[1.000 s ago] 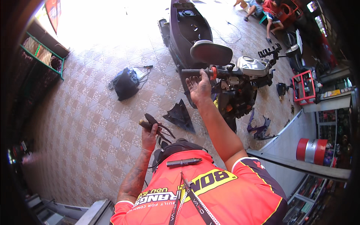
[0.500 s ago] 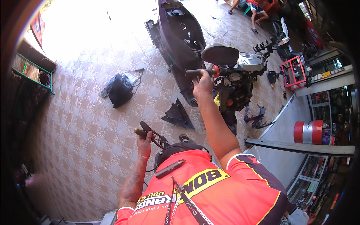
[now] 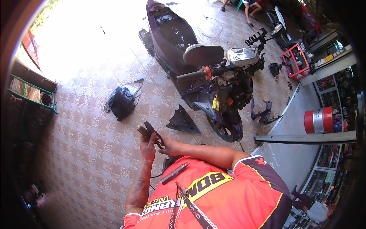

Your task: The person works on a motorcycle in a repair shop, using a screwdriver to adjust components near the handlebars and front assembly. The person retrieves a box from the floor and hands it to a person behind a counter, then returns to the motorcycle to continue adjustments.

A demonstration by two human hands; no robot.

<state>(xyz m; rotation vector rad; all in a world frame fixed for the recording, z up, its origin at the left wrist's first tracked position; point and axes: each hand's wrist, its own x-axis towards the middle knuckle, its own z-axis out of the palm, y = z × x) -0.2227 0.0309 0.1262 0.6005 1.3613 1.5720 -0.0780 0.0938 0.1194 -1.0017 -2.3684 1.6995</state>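
My left hand (image 3: 148,148) is closed around a dark, elongated part (image 3: 149,129) with a brass-coloured end; its exact kind is unclear. At its lower side my right hand (image 3: 170,145) meets the left, fingers closed on the dark piece that hangs from it. In front stands a partly stripped scooter (image 3: 228,84) without its front panels. Its black handlebar grip (image 3: 190,77), with a red collar, points toward the left. A round black mirror (image 3: 203,55) rises above the bar, and a yellow piece (image 3: 215,102) shows at the exposed front.
A dark triangular panel (image 3: 183,120) lies on the tiled floor, with a black bag (image 3: 122,103) farther left. Purple trim (image 3: 263,113) lies right of the scooter, near a glass display counter (image 3: 324,168). A red rack (image 3: 296,61) stands behind. Someone's legs (image 3: 249,13) show at the top.
My right hand has let go of the scooter's handlebar grip and come down to the dark part in my left hand. The scooter appears slightly farther left in view.
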